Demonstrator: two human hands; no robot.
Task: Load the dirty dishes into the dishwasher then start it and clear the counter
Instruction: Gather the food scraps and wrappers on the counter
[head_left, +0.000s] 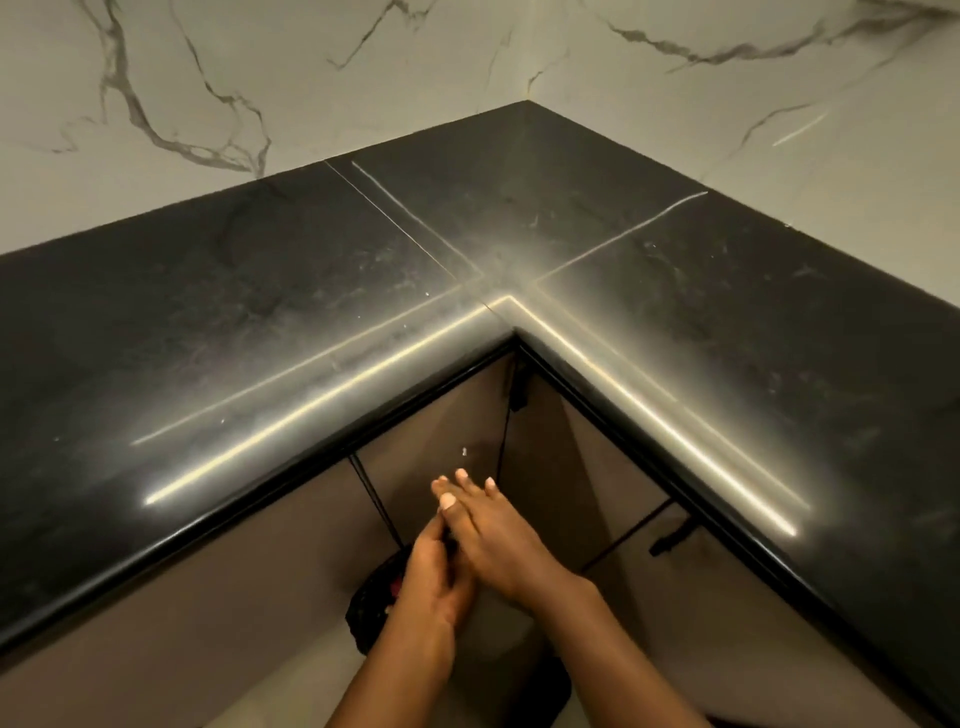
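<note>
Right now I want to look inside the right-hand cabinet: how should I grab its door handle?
Hook the black handle from below and in front: it juts out near the door's top edge, and the counter overhangs it, probably blocking a reach from above.

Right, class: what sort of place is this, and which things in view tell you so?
Most likely a home kitchen corner. A black stone L-shaped counter meets veined marble-look walls, with flat brown cabinet doors below. The person's left hand and right hand touch in front.
</note>
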